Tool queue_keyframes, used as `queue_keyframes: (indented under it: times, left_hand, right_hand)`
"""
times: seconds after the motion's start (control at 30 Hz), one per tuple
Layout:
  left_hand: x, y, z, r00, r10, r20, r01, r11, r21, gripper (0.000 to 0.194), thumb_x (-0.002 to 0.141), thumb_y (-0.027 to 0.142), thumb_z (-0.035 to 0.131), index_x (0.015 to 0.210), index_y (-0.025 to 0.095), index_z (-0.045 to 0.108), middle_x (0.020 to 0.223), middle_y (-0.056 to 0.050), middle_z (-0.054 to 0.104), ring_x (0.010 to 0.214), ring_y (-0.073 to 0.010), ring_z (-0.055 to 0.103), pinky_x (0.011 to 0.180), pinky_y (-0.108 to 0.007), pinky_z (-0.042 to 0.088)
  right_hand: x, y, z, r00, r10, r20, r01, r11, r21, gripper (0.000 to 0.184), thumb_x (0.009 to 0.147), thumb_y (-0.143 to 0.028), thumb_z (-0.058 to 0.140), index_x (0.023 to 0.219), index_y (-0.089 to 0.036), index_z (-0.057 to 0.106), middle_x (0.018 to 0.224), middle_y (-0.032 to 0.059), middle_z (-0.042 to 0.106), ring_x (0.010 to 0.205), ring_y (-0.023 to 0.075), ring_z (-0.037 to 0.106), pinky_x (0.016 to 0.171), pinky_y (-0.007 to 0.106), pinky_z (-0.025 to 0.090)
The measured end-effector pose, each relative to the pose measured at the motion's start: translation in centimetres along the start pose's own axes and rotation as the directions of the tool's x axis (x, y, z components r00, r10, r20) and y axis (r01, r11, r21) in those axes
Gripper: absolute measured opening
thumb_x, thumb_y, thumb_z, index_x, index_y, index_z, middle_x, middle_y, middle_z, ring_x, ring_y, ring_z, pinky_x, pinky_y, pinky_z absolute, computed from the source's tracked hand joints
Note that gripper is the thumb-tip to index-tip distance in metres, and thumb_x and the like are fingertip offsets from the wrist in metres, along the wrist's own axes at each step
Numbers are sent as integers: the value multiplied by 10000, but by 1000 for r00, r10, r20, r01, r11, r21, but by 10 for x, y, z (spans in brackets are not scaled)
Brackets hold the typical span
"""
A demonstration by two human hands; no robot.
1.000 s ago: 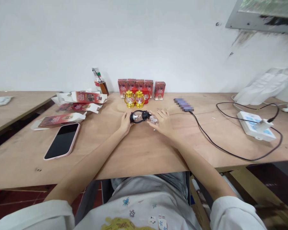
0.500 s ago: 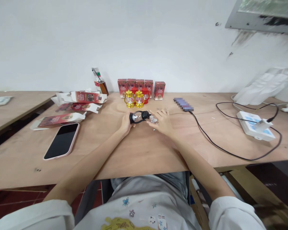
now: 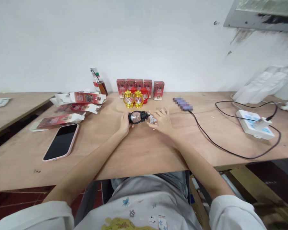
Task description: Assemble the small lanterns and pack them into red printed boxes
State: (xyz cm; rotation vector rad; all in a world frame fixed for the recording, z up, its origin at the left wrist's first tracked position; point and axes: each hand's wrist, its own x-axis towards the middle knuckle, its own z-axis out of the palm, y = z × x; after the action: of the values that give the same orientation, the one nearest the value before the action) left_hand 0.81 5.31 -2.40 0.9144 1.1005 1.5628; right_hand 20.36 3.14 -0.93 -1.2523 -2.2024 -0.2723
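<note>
A small black lantern (image 3: 137, 117) with a clear globe lies on its side, its base gripped by my left hand (image 3: 125, 124). Its top points right, toward my right hand (image 3: 162, 122), whose fingers are spread over the table beside some small pale scraps (image 3: 152, 120). Whether those fingertips touch the scraps I cannot tell. One tiny scrap lies apart, nearer to me. Behind my hands stand two gold lanterns (image 3: 138, 99), with red lanterns (image 3: 145, 95) partly hidden behind them.
Several red printed boxes (image 3: 158, 90) stand by the wall. Opened cartons (image 3: 60, 119) and a pink-cased phone (image 3: 61, 142) lie at left, near a bottle of brown liquid (image 3: 102, 87). At right are a second phone (image 3: 182, 104), its black cable (image 3: 207, 140) and a power strip (image 3: 254, 125).
The view shifts slightly. My left hand still holds the black lantern, which has turned a little; my right hand stays spread by the scraps.
</note>
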Motion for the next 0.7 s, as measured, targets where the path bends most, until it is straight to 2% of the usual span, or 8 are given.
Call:
queue_keyframes:
  times: [0.2,0.7]
  left_hand:
    - [-2,2,0,997,-12,80,11,1000,13,225,811,377,472,738,166,497,541,22,517,368,-79,440,272,-155,249]
    - [0,-3,-2,995,-4,99,7,1000,-28,280,804,438,521,749,163,524,551,19,538,360,-72,437,275,-157,240]
  right_hand:
    - [0,1,-1,999,-9,50,4,995,104,539,801,-453,623,1293,-241,560,1159,59,658,1023,266,477,925,426,285]
    - [1,3,2,998,4,64,-16,984,180,560,774,-468,656,1281,-246,569,1108,60,663,1027,267,501,902,426,329]
